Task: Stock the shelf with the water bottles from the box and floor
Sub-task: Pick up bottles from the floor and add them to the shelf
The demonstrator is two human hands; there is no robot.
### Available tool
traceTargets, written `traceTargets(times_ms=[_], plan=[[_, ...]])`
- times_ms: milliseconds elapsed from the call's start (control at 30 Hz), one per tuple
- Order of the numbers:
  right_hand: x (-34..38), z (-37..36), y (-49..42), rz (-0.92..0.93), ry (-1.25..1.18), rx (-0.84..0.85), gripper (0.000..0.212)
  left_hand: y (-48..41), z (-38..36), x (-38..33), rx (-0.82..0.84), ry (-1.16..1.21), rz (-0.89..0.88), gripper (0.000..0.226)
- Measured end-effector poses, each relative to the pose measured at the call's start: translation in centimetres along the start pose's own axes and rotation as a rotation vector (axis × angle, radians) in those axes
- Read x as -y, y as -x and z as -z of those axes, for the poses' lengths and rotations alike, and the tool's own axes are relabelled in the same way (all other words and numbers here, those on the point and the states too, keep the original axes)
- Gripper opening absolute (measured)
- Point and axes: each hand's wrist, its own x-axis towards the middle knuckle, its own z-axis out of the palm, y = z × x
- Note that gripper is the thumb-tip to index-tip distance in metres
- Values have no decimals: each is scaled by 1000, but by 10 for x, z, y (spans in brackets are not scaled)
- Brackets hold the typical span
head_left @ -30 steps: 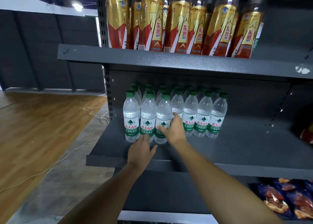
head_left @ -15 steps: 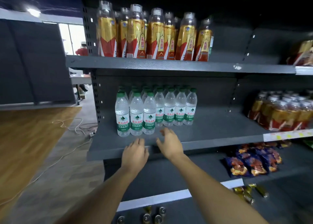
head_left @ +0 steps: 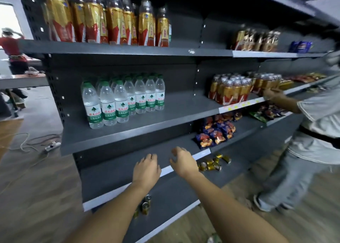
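Several clear water bottles [head_left: 121,101] with green caps and green labels stand in rows at the left of the dark grey middle shelf [head_left: 165,117]. My left hand [head_left: 146,171] and my right hand [head_left: 182,162] hang in the air in front of the lower shelf, well below the bottles. Both hold nothing, and their fingers are loosely bent. The box and any bottles on the floor are out of view.
Gold-and-red drink bottles [head_left: 106,24] fill the top shelf. Another person [head_left: 316,125] stands at the right, reaching to gold bottles [head_left: 233,90]. Snack bags [head_left: 215,132] and small cans [head_left: 213,164] lie lower down. A cable and power strip [head_left: 52,145] lie on the floor at left.
Both my hands have drawn back from the water bottles and dropped below the middle shelf. The view has pulled back and swung right, bringing the other person into sight.
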Motion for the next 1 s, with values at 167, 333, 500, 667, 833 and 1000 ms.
traceTargets(times_ms=[167, 333, 500, 667, 833, 1000], plan=[[-53, 37, 40, -126, 28, -51, 34, 13, -3, -65, 34, 20, -115, 28], [-114, 76, 91, -265, 44, -98, 24, 31, -12, -143, 77, 38, -238, 27], [-177, 114, 146, -336, 72, -129, 29, 61, -25, -232, 106, 107, -327, 32], [-239, 147, 203, -404, 70, -145, 33, 97, -39, -311, 149, 136, -389, 25], [-296, 167, 256, -432, 88, -119, 31, 139, -62, -377, 214, 129, -406, 25], [-343, 161, 301, -490, 59, -42, 30, 187, -92, -414, 299, 117, -379, 23]])
